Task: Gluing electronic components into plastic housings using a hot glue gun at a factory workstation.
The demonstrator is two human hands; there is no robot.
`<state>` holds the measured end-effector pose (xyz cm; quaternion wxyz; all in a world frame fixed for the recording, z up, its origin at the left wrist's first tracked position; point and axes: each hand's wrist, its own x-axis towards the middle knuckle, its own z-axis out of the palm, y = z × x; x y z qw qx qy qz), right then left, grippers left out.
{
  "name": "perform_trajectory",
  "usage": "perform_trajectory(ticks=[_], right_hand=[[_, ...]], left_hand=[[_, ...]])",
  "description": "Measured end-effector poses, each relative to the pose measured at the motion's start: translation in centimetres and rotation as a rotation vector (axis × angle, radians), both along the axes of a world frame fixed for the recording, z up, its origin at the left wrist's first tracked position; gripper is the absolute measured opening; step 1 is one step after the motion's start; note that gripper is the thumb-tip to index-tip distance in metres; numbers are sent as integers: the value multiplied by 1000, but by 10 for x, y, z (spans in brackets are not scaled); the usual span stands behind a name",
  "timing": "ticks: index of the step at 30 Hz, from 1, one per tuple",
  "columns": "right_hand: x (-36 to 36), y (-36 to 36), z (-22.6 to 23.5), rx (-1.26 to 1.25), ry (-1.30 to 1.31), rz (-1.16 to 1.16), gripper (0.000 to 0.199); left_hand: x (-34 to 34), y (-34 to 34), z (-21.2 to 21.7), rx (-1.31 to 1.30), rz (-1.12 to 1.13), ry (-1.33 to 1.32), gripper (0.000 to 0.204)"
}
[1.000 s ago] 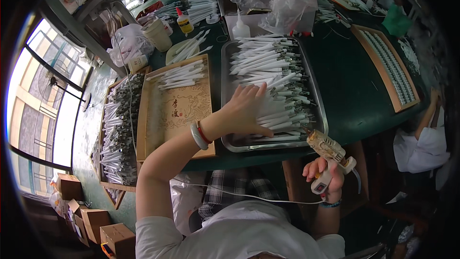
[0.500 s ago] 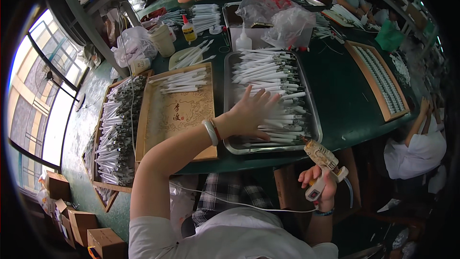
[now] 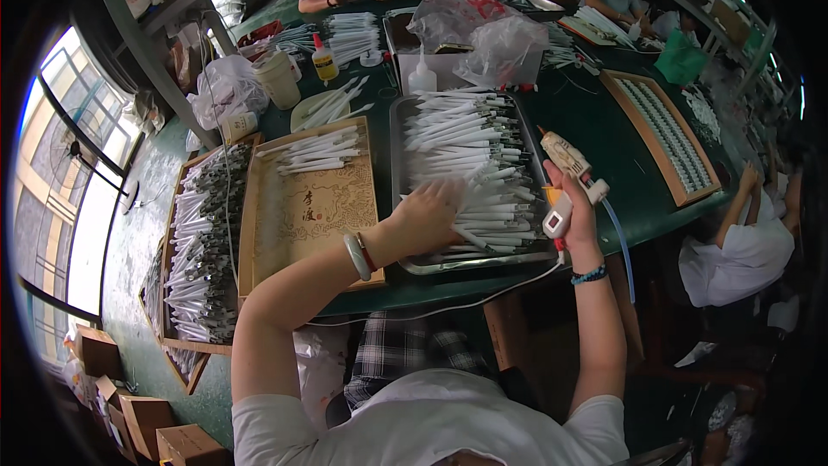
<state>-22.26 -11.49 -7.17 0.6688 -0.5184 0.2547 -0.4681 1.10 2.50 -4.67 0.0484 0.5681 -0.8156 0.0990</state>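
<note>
My left hand point(image 3: 431, 214) lies on a heap of white pen-like sticks point(image 3: 470, 155) in a metal tray point(image 3: 457, 264), fingers blurred among them; whether it grips one I cannot tell. My right hand point(image 3: 576, 207) holds a cream glue gun point(image 3: 565, 162) upright at the tray's right edge, nozzle pointing up and left. A tube runs down from the gun along my forearm. A bracelet sits on each wrist.
A wooden tray point(image 3: 306, 211) with a few white sticks lies left of the metal tray; a longer tray of sticks point(image 3: 197, 246) stands further left. Plastic bags point(image 3: 496, 34), glue bottles point(image 3: 422, 78) and a slotted wooden rack point(image 3: 668, 134) sit on the green table. Other people sit around it.
My right hand has risen from below the table edge up to the tray's right side with the glue gun. My left hand stays on the sticks, shifting slightly.
</note>
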Motion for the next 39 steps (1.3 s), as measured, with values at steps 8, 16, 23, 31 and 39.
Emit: perform_trajectory(ticks=[8,16,23,31,39], right_hand=[[20,4,4,151,-93,213,43],[-2,32,17,85,-110,99,34],[-7,56,16,30,-138,128,30],[-31,88,21,-7,-160,177,32],[-15,110,23,9,-139,179,37]], left_hand=[[-7,-1,-3,152,-95,434,73],[-2,-8,-15,166,-258,288,82],[20,0,9,104,-239,219,75],[248,48,-2,-69,379,272,61],[229,30,-11,-24,434,-57,61]])
